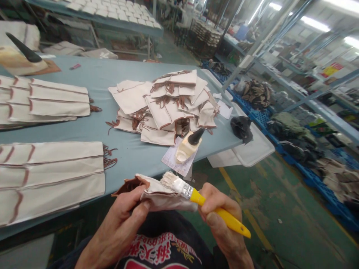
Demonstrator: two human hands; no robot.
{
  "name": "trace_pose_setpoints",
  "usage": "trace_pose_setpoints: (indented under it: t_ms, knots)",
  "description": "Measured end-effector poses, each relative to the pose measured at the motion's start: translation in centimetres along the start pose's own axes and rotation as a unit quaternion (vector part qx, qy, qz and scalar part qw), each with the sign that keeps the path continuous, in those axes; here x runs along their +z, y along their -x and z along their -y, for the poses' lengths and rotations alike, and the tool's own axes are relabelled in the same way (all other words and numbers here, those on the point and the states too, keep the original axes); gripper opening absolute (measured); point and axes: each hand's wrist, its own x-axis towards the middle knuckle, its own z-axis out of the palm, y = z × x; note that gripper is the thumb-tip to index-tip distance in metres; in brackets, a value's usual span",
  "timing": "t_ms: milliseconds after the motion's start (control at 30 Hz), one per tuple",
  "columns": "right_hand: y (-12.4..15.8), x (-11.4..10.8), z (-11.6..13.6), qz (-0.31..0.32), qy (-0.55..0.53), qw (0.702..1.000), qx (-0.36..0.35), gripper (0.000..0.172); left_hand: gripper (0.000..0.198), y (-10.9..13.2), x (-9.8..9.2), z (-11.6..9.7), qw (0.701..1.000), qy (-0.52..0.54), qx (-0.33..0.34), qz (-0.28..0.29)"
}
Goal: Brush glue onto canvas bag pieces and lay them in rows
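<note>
My left hand point(127, 209) grips a cream fabric piece with brown trim point(165, 200), held in front of my body near the table's edge. In my right hand point(221, 215) is a paintbrush point(198, 196) with a yellow handle, metal ferrule and pale, caked bristles. The bristles lie at the upper edge of the fabric piece; whether they press on it I cannot tell. Just beyond my hands stands a cream glue bottle point(185, 149) with a black nozzle, on a stained card point(169, 158). A heap of similar cream pieces point(165, 108) with brown cords lies behind it.
Neat overlapping rows of cream pieces point(61, 168) cover the left of the blue table point(123, 157). A second black-nozzled bottle point(21, 59) sits at the far left. A black crumpled bag point(241, 129) lies at the right, by a white tray point(252, 149). Blue pallets point(297, 160) hold bundles.
</note>
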Motion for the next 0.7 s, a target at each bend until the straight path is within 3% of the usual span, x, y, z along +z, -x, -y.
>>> trace_pose_setpoints:
  t_ms: [133,433,700]
  knots:
    - [-0.1,0.1,-0.2,-0.007,0.028,1.000,-0.003,0.007,0.031,-0.7,-0.5,0.1,1.000,0.002,-0.005,0.014]
    - [-0.7,0.5,-0.5,-0.009,0.043,0.999,-0.004,0.011,0.032,-2.8,-2.0,0.8,0.996,-0.016,0.024,0.081]
    - [-2.3,0.9,-2.4,-0.076,-0.134,0.985,0.076,0.013,0.033,-3.9,-2.1,2.0,0.998,-0.018,0.007,0.054]
